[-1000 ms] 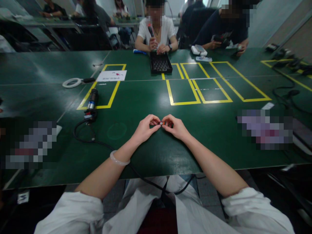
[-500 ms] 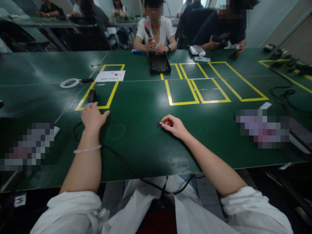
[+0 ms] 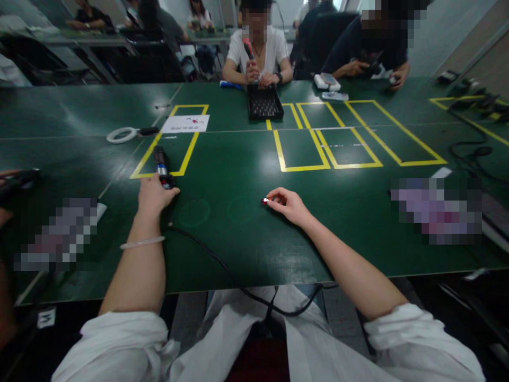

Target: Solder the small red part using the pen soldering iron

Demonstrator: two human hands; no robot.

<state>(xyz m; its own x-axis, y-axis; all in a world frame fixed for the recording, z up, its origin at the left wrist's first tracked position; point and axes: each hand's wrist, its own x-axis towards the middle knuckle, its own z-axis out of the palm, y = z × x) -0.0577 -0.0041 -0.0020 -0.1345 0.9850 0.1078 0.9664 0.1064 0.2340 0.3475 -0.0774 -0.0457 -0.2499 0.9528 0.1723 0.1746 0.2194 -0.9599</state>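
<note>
My left hand [image 3: 153,195] is at a dark cylindrical tool [image 3: 160,162] with a blue-silver band and a ridged far end. The tool passes between thumb and fingers, tilted away over the near edge of a yellow taped box. Its exact kind is unclear. My right hand [image 3: 291,206] rests low over the green table [image 3: 238,244], thumb and fingertips pinched on a small red-and-white piece [image 3: 264,201]. That piece is too small to name. A black cable [image 3: 199,244] runs from beside my left wrist over the table edge to my lap.
A white printed card [image 3: 186,123] lies in the left taped box, beside a coiled white cable [image 3: 121,135]. Across the table, a person in white sits behind a black tray [image 3: 265,106]. Blurred-out flat items [image 3: 437,207] lie at both sides. Another person's hand shows at far left.
My left hand has turned, and the tool shows more of its length between thumb and fingers. The cable's end has shifted right of my forearm. My right hand keeps its pinch.
</note>
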